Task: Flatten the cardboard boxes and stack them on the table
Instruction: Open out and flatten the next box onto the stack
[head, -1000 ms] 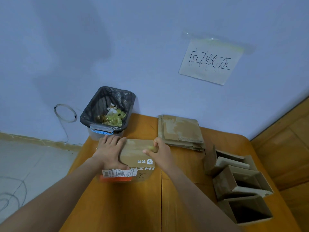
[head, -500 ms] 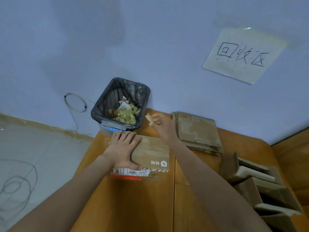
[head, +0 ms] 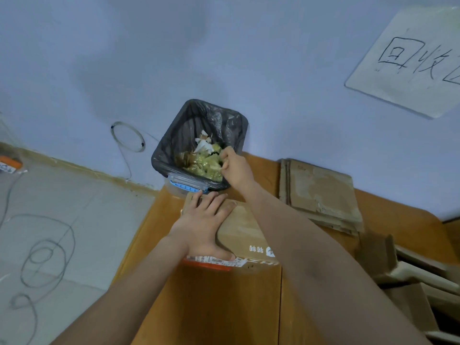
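Your left hand (head: 204, 225) lies flat, fingers straight and together, pressing on the cardboard box (head: 245, 235) that rests on the wooden table (head: 224, 307). The box's long axis runs across the table from your left to your right; its printed face and the white shipping label (head: 214, 260) with an orange strip face toward you, and its far edge lies just short of the waste bin (head: 199, 145). Your right hand (head: 235, 168) reaches over the near right corner of the bin, above the scraps inside the black liner; its fingers are curled together at the tips, but whether they pinch anything cannot be told. To the right of the bin, a stack of flattened boxes (head: 321, 195) lies against the wall, its long axis running away from you. Farther right of the bin and nearer to you, open unflattened boxes (head: 410, 282) stand at the table's edge. A handwritten paper sign (head: 408, 63) is fixed to the wall above them.
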`<state>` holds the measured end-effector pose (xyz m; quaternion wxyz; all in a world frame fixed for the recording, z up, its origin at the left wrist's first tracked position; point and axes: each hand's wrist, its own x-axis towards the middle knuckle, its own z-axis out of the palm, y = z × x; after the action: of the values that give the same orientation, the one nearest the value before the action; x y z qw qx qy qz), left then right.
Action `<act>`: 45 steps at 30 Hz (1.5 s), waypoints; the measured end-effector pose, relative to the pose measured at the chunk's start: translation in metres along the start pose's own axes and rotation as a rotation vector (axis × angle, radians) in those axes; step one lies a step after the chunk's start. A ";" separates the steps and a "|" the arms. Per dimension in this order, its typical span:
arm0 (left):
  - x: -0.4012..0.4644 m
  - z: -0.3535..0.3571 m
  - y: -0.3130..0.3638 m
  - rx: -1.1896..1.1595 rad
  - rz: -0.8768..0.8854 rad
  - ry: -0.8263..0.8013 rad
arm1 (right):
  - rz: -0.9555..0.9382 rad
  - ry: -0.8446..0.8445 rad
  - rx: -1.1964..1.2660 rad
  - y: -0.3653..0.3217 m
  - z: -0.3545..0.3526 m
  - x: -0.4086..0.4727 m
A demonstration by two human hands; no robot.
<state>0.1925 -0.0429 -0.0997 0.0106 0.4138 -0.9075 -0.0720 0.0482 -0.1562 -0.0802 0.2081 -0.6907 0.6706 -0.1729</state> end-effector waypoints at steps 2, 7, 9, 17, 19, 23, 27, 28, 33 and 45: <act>0.000 0.001 0.000 -0.013 0.003 0.005 | -0.030 -0.007 -0.077 0.001 0.006 0.006; 0.000 0.001 -0.002 -0.039 -0.001 -0.006 | -0.200 -0.002 -0.431 0.006 0.019 0.023; 0.001 0.001 -0.003 -0.037 -0.002 -0.012 | -0.217 -0.035 -0.556 0.007 0.024 0.030; 0.000 0.002 -0.003 -0.036 -0.009 -0.031 | -0.173 -0.329 -0.649 0.011 0.012 0.034; 0.000 0.001 -0.002 -0.042 -0.012 -0.038 | -0.122 -0.279 -0.469 0.013 0.008 0.030; -0.001 -0.002 -0.001 -0.027 -0.015 -0.039 | -0.095 -0.043 -0.169 0.014 -0.006 0.015; -0.002 -0.003 0.003 -0.013 -0.022 -0.040 | -0.082 0.091 -0.058 0.025 -0.023 -0.014; -0.002 -0.004 0.003 -0.012 -0.024 -0.048 | -0.068 0.100 -0.061 0.029 -0.026 -0.024; -0.007 -0.009 0.008 0.041 -0.040 -0.124 | -0.080 0.067 -0.212 0.044 -0.027 -0.098; -0.043 -0.025 0.068 0.089 -0.062 -0.164 | -0.095 -0.039 -0.302 0.060 -0.034 -0.224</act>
<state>0.1712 0.0303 -0.0641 -0.0843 0.4345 -0.8943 -0.0653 -0.0302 0.0647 -0.0731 0.1066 -0.7484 0.6512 -0.0661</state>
